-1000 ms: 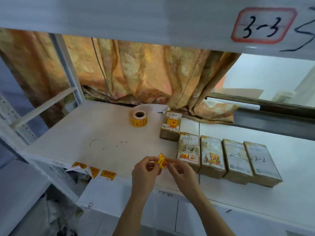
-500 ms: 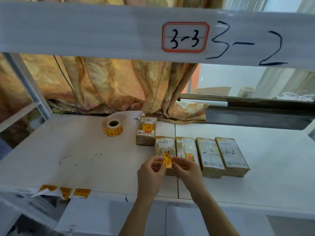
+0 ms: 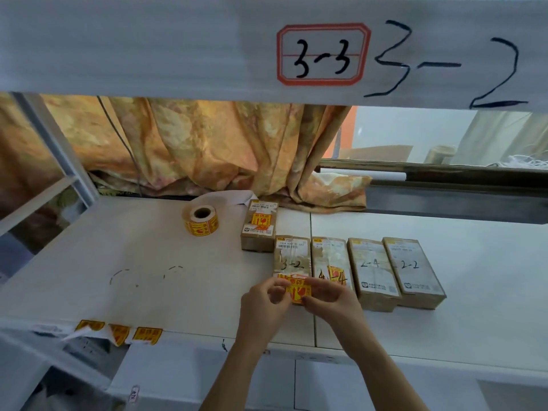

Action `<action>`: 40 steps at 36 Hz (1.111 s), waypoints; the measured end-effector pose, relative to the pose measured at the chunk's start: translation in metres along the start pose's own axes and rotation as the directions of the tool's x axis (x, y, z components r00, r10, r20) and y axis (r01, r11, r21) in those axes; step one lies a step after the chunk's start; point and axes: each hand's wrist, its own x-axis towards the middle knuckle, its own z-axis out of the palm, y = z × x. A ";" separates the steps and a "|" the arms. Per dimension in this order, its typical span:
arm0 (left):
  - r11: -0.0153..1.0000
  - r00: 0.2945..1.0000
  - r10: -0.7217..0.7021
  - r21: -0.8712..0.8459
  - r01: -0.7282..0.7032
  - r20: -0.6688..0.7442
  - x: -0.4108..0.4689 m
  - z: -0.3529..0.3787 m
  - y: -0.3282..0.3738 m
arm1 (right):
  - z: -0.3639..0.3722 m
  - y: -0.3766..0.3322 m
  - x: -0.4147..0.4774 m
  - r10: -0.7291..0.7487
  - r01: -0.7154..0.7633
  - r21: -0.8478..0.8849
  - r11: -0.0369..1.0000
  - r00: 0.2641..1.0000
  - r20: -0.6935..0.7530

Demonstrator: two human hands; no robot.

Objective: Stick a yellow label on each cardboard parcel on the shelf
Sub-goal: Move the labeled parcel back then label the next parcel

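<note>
Several cardboard parcels lie on the white shelf. The back parcel carries a yellow label. In the front row, the parcel marked 3-2 and the one beside it each show a yellow label near their front ends. The parcels marked 2-4 and 2-2 show no yellow label. My left hand and my right hand together pinch a loose yellow label just above the front end of the 3-2 parcel.
A roll of yellow labels stands at the back left of the parcels, with backing paper trailing behind it. A strip of labels hangs over the shelf's front edge at left. An orange curtain hangs behind. The upper shelf beam runs overhead.
The view has shifted left to right across the shelf and closer. My hands stay together on the yellow label, which now faces me flatter, over the 3-2 parcel's front end.
</note>
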 end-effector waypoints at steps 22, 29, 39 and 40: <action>0.977 0.999 0.026 0.211 -0.033 0.037 0.060 0.008 -0.008 | 0.007 -0.018 0.060 -0.159 0.096 -0.710 0.697 0.987 -0.023; 0.976 0.999 0.035 0.216 -0.041 0.033 0.061 0.010 -0.014 | 0.010 -0.016 0.061 -0.163 0.118 -0.743 0.659 0.986 0.011; 0.972 0.998 0.047 0.228 -0.057 0.049 0.063 0.013 -0.015 | 0.012 -0.016 0.058 -0.189 0.153 -0.763 0.628 0.981 0.041; 0.972 0.998 0.048 0.229 -0.058 0.049 0.063 0.013 -0.015 | 0.012 -0.016 0.059 -0.189 0.155 -0.764 0.626 0.981 0.044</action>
